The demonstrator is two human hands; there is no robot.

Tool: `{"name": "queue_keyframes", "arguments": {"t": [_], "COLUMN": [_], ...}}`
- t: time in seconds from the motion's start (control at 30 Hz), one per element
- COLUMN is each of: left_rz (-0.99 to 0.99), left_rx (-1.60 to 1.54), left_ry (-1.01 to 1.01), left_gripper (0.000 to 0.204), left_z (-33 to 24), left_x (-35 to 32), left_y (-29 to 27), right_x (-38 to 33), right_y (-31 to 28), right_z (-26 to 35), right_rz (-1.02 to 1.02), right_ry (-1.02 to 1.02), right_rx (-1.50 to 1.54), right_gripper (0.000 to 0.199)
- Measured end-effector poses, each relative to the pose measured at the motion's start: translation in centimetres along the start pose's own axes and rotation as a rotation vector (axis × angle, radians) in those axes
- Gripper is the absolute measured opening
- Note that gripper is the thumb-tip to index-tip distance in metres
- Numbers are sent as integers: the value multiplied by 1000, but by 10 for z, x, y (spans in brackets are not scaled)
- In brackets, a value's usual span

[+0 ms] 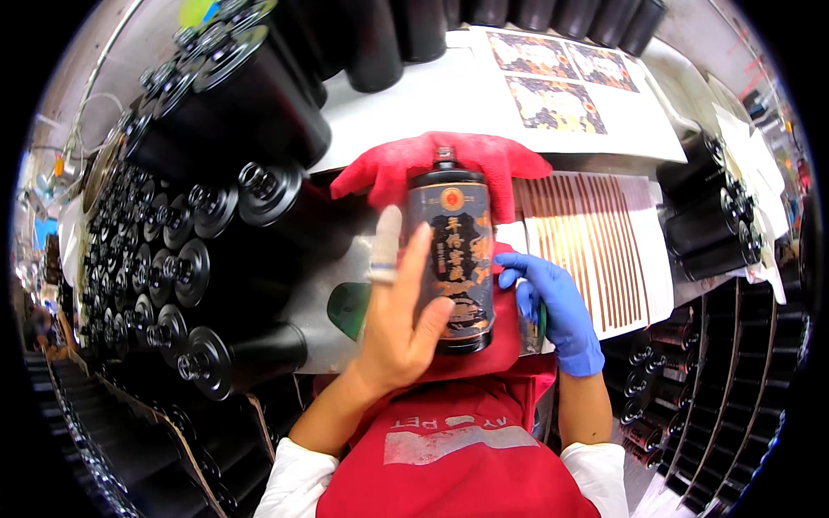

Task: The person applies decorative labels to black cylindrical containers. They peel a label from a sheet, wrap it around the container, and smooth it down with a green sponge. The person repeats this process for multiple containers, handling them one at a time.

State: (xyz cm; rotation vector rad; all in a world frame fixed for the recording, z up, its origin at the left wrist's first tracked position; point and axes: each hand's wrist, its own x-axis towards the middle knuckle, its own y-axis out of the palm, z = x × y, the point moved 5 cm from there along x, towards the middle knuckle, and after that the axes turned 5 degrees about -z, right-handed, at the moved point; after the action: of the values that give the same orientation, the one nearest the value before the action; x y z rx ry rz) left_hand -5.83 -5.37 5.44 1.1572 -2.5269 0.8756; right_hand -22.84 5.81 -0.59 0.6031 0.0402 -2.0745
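Note:
A black bottle (442, 332) with a dark, gold-printed label (463, 233) lies in front of me on a red cloth (449, 147), its neck pointing away. My left hand (401, 319) is at its left side with fingers spread; the thumb reaches over the label's lower part. One of its fingers wears a white finger cover (385, 242). My right hand (557, 302), in a blue glove, is at the bottle's right side with bent fingers, the index tip close to the label's edge. Something dark green (542, 318) shows at its palm, mostly hidden.
Many black bottles (207, 198) lie stacked at the left; more stand along the far edge. Printed label sheets (553, 82) lie on white paper beyond the cloth. At right are a sheet of brown-gold strips (596, 250), bottles (712, 237) and racks below. A green piece (345, 309) lies left.

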Motion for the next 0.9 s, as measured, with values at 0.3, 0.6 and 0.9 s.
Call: {"name": "queue_keyframes", "arguments": {"t": [0.3,0.6,0.9], "left_rz": [105,100,115], "left_rx": [236,431,-123], "left_ry": [67,129,-151], "left_gripper": [54,70,67], "left_z": [-40,-46,-9], "left_x": [5,14,7], "left_y": [32,40,1], "right_x": [17,-8,-12], "right_y": [5,18,27], "right_z": [8,18,8], "right_rz": [-436,-260,104], "right_ry": [-366,-329,2], "right_rx": [-329,-273,-261], "right_gripper": [31,35,71]}}
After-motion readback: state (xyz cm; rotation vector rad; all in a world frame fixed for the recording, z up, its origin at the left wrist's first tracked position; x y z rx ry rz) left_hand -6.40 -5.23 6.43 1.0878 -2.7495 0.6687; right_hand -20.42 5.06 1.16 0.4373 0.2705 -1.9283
